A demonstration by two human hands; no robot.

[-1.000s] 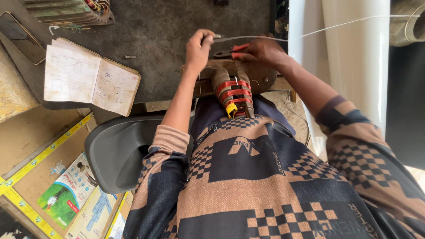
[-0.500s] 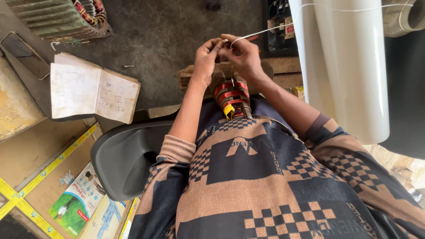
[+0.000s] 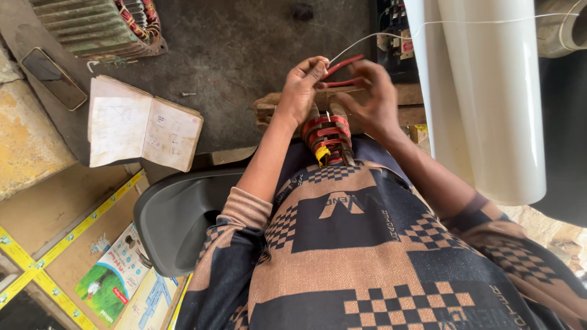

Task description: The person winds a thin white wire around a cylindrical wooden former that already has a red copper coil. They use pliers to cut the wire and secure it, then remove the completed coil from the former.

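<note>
Dark, grimy concrete floor (image 3: 244, 55) fills the upper half of the head view, seen from above a seated person in a brown and navy patterned garment; a grey plastic seat (image 3: 177, 214) shows at seven o'clock of the lap. Both hands meet at twelve o'clock of the lap, over a worn wooden block (image 3: 269, 110); the left hand (image 3: 301, 88) has its fingers (image 3: 315, 68) curled and pressed onto the red-handled pliers (image 3: 342, 70), thumb and forefinger pinching one handle; the right hand (image 3: 373, 98) is slightly blurred, its fingers partly spread and bent beside the other handle, and whether they grip it I cannot tell. A thin white wire (image 3: 391, 32) runs from the pliers towards two o'clock, across a large white roll (image 3: 489, 98) standing at three o'clock. Just below the hands, at six o'clock of them, sits a small coil former (image 3: 327, 137) wound with red bands and a yellow tag, resting between the hands and the lap, touching the wooden block. An open notebook (image 3: 143, 125) lies at nine o'clock, well apart from the hands; a dark phone (image 3: 54, 78) lies just beyond it at ten o'clock; a finned motor stator (image 3: 98, 27) with coloured windings sits at eleven o'clock. Cardboard with yellow tape (image 3: 67, 244) and a printed green carton (image 3: 113, 278) lie at eight o'clock.
</note>
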